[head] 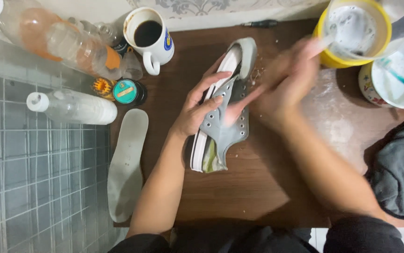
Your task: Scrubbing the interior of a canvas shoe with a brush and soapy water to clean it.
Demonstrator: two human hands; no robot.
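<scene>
There is one grey shoe on the brown worktop. There is one white insole, lying flat to the left of the shoe, half over the worktop's edge. There are three clear bottles at the top left, lying on their sides. There is one white mug with dark drink in it. There is one small round tin with a green lid. There is one yellow tub and one white bowl at the top right. One dark cloth lies at the right edge.

The left hand holds the shoe. Its fingers are spread a little and curl over the shoe's side and top, pressing on it. The shoe lies on its side, tilted, with its toe pointing away from the person.

The right hand is blurry. It is right over the front of the shoe, near the lace holes. I cannot tell if its fingers are shut or loose, or if they hold something.

The shoe sits under both hands, in the middle of the worktop.
</scene>
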